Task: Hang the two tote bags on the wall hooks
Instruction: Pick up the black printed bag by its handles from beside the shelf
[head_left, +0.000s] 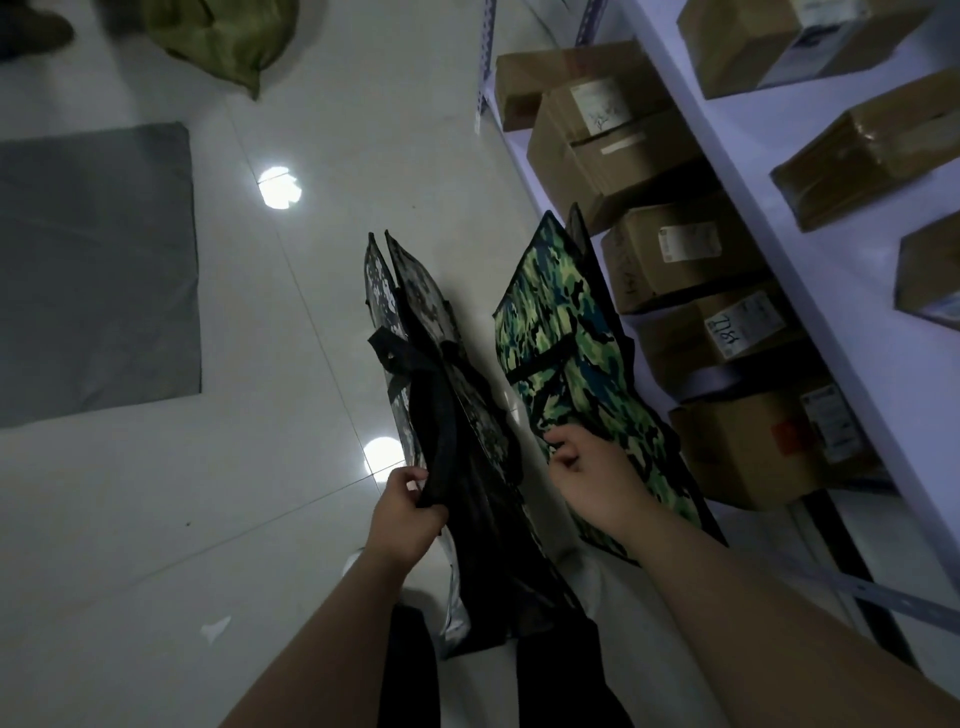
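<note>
Our left hand (408, 506) is closed around the dark top edge and strap of the grey tote bag (441, 374), and our right hand (592, 478) pinches the near edge of the green tote bag (566, 332), close to its black strap. Both bags hang down toward the pale tiled floor (322, 260); whether their far ends rest on it or swing just above we cannot tell. They sit side by side but apart, the grey one toward the open floor, the green one just beside the lower shelf of the rack (737, 171), where cardboard boxes (670, 254) stand in a row along its front edge. A grey mat (93, 270) lies well apart on the floor to the left, with a green sack (218, 36) beyond it. No wall hooks show anywhere in this view, so we judge that we are at the pick-up step: the bags are gathered, one in each hand, and neither is hung yet. The next move calls for lifting both clear of the floor, turning toward the wall, and finding a strap loop on each bag, since the right hand seems to hold fabric rather than the strap itself and may need to shift its hold first.
</note>
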